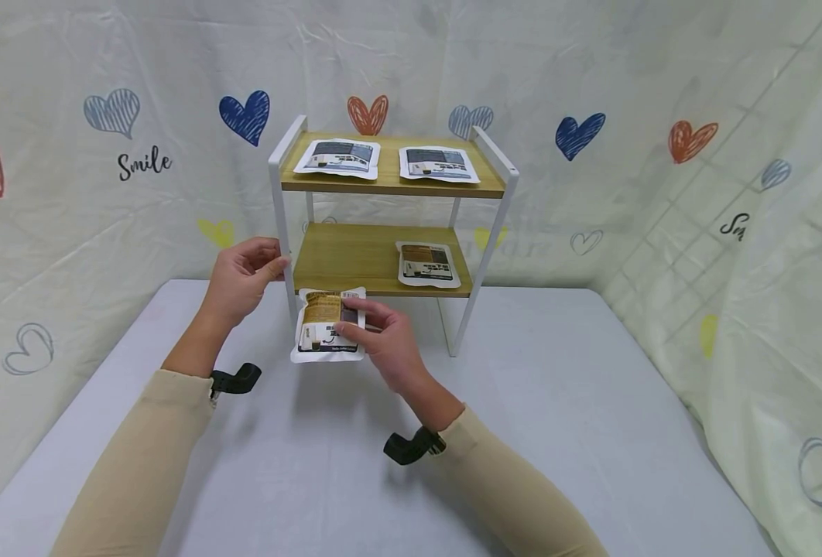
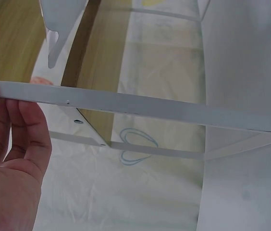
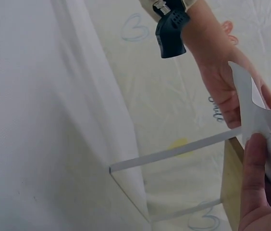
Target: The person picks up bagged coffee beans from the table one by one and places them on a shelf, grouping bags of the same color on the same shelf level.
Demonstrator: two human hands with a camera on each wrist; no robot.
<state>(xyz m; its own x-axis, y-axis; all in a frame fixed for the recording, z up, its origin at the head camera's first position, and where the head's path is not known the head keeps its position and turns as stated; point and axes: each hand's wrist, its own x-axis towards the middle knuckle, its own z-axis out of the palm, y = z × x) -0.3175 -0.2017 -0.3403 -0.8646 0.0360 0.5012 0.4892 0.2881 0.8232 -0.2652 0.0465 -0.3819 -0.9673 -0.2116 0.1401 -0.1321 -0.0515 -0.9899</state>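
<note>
In front of the white-framed two-tier wooden rack (image 1: 390, 224): flat white-and-brown printed pouch (image 1: 326, 325) pinched in right hand (image 1: 383, 344), level with the lower shelf; left hand (image 1: 240, 278), fingers curled, gripped the white front post (image 1: 282, 232), apparently steadying it.

Two-tier wooden rack (image 1: 390, 186) on grey table (image 1: 557, 402): two pouches (image 1: 337, 158) above, one pouch (image 1: 427, 264) below.

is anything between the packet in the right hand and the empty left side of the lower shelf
Nothing visible. The packet in the right hand is just in front of the lower shelf, whose left half is bare. The left hand grips the rack's post at the side.
</note>
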